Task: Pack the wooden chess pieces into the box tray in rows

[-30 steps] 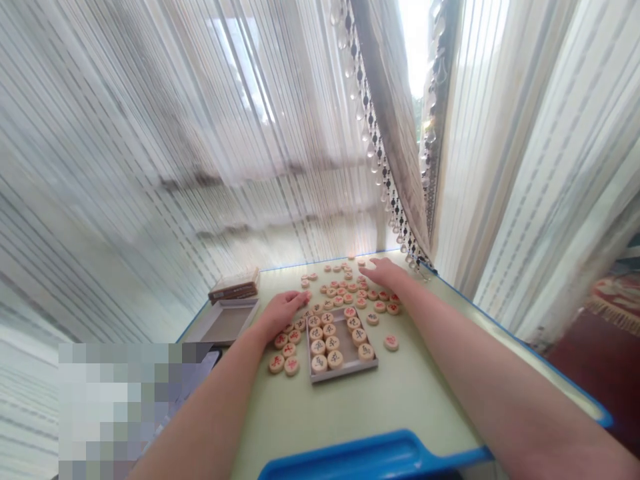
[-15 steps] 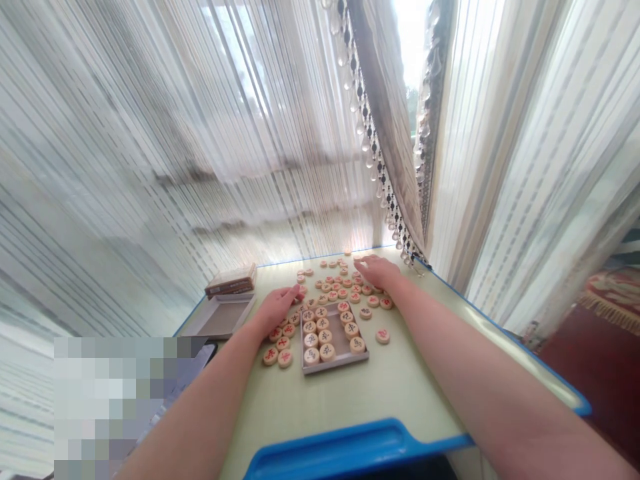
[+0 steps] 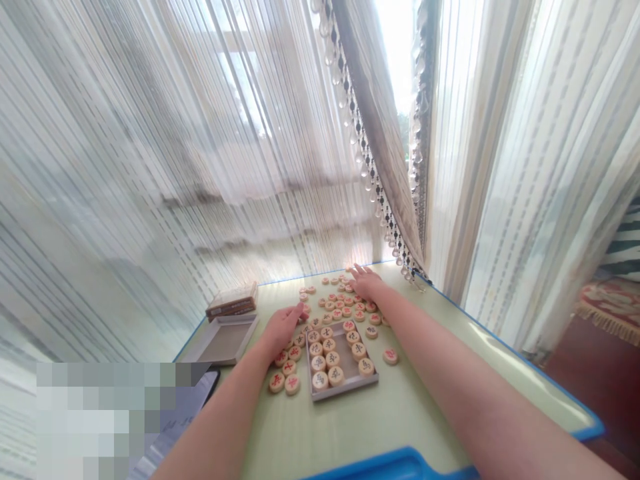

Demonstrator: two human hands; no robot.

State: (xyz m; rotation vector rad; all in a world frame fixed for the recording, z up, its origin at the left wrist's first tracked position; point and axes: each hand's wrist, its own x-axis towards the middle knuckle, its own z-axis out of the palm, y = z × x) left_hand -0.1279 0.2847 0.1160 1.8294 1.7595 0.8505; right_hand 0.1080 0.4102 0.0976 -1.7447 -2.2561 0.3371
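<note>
Round wooden Chinese chess pieces [image 3: 347,312] with red or black characters lie scattered over the pale green table [image 3: 420,407]. A shallow grey box tray [image 3: 345,392] in the middle holds upright-facing pieces in columns, two columns at its left and one at its right, with a bare strip between. My left hand [image 3: 285,328] rests just left of the tray, its fingers stretched over pieces near its tips. At the table's far side, my right hand [image 3: 366,283] is open with fingers spread, low over several pieces; some are hidden under it.
Left of my left hand lies a shallow grey box lid [image 3: 225,339], with a flat brown box [image 3: 233,300] behind it. Sheer striped curtains [image 3: 280,167] hang along the table's far edge. A blue raised rim [image 3: 395,460] borders the near side. A patterned cloth [image 3: 613,307] is at right.
The camera view has tilted slightly up, so the table sits lower. My right hand has reached a little farther and leftward, its fingers more spread. My left hand has stayed nearly in place.
</note>
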